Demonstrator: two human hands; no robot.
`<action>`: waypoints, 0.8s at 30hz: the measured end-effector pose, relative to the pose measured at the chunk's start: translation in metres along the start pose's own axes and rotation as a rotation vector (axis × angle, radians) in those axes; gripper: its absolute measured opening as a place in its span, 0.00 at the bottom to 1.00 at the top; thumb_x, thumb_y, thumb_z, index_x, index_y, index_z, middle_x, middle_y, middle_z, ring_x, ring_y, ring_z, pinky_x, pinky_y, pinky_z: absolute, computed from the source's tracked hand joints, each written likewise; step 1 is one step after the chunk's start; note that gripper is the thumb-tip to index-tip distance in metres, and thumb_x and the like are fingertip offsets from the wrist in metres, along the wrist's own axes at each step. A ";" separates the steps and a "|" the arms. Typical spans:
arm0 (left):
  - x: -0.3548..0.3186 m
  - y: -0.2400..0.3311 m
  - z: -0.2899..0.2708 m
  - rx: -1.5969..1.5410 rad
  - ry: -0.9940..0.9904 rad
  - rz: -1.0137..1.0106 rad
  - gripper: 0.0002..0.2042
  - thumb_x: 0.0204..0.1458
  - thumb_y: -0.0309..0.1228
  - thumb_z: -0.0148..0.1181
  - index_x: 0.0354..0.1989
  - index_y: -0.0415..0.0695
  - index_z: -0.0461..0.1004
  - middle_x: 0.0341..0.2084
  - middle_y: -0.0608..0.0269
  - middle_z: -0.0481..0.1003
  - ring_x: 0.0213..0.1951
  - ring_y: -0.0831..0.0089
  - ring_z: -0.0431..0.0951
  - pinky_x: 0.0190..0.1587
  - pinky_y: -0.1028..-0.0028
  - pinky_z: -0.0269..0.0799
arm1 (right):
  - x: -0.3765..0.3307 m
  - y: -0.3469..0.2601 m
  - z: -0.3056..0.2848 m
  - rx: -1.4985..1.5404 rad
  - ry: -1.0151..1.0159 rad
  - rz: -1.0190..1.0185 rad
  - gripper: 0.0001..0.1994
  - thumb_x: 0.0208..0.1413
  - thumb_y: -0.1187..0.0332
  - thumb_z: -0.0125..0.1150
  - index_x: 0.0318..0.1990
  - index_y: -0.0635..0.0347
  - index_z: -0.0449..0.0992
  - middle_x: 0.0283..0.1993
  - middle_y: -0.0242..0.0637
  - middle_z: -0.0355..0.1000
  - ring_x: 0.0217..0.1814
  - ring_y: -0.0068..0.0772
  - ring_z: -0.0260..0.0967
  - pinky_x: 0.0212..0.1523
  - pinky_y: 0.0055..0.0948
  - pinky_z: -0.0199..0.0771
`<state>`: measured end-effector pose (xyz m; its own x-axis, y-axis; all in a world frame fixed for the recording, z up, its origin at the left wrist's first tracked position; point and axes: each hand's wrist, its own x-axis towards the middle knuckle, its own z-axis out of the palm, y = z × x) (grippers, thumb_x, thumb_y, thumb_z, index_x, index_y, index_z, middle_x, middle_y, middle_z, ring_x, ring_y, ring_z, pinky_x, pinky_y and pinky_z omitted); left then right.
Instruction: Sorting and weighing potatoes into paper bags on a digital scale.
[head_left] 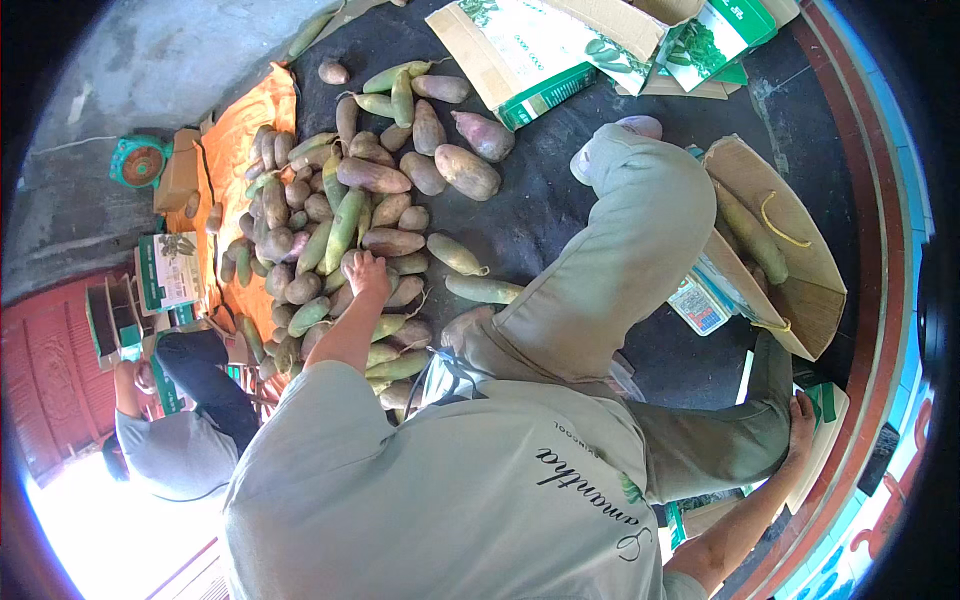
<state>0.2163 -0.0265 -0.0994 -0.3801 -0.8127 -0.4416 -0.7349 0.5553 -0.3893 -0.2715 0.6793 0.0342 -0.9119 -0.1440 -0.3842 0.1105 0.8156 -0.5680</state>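
A large heap of long radishes (372,175), some green and some purplish brown, lies to the left of my legs. My left hand (366,274) reaches into the middle of it, its fingers curled down over a radish that the hand mostly covers. Close by are a long green radish (345,228) and a brownish one (393,241). Far to the right, my right hand (802,428) lies beside my bent knee, at the edge of a white and green carton (826,440). Its fingers are stretched out, with nothing seen in them.
An open cardboard box (822,240) with green radishes inside stands at the right, next to a scale (698,306) with a keypad. Flattened cartons (530,60) lie at the far side. Another person (180,450) sits at the left near stacked boxes (170,270). Orange cloth (270,105) lies under the heap.
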 end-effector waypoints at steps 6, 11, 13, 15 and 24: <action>0.000 0.016 -0.008 -0.001 -0.128 0.005 0.23 0.45 0.31 0.56 0.53 0.53 0.64 0.58 0.63 0.56 0.61 0.61 0.52 0.61 0.50 0.47 | 0.007 -0.029 0.011 -0.105 -0.209 0.131 0.24 0.53 0.60 0.55 0.54 0.66 0.66 0.51 0.43 0.68 0.54 0.32 0.63 0.56 0.26 0.58; 0.026 0.042 -0.008 -0.069 -0.183 0.062 0.31 0.42 0.31 0.60 0.59 0.55 0.58 0.64 0.66 0.48 0.66 0.63 0.44 0.64 0.49 0.41 | 0.023 -0.026 0.014 -0.256 -0.307 0.129 0.29 0.53 0.56 0.55 0.59 0.61 0.61 0.58 0.44 0.62 0.60 0.33 0.57 0.60 0.26 0.53; 0.034 0.051 -0.011 -0.073 -0.198 0.081 0.33 0.40 0.31 0.62 0.58 0.56 0.58 0.64 0.66 0.48 0.66 0.63 0.44 0.64 0.49 0.41 | 0.025 -0.028 0.013 -0.248 -0.337 0.188 0.31 0.52 0.53 0.55 0.60 0.59 0.60 0.60 0.44 0.60 0.62 0.35 0.56 0.60 0.27 0.52; 0.040 0.057 -0.011 -0.085 -0.196 0.096 0.38 0.34 0.30 0.68 0.59 0.58 0.58 0.64 0.66 0.48 0.66 0.63 0.43 0.64 0.49 0.41 | 0.026 -0.033 0.016 -0.239 -0.359 0.253 0.33 0.52 0.50 0.55 0.61 0.57 0.58 0.61 0.45 0.59 0.63 0.36 0.54 0.61 0.28 0.51; 0.064 0.067 -0.009 -0.022 -0.126 0.239 0.18 0.54 0.35 0.45 0.55 0.54 0.63 0.54 0.62 0.61 0.58 0.63 0.58 0.57 0.50 0.52 | 0.029 -0.031 0.019 -0.429 -0.295 0.381 0.43 0.42 0.41 0.58 0.63 0.54 0.54 0.58 0.49 0.62 0.58 0.42 0.62 0.58 0.34 0.58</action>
<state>0.1381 -0.0428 -0.1459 -0.4721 -0.6300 -0.6167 -0.6456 0.7234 -0.2447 -0.2934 0.6393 0.0268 -0.6859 0.1019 -0.7205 0.1816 0.9828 -0.0339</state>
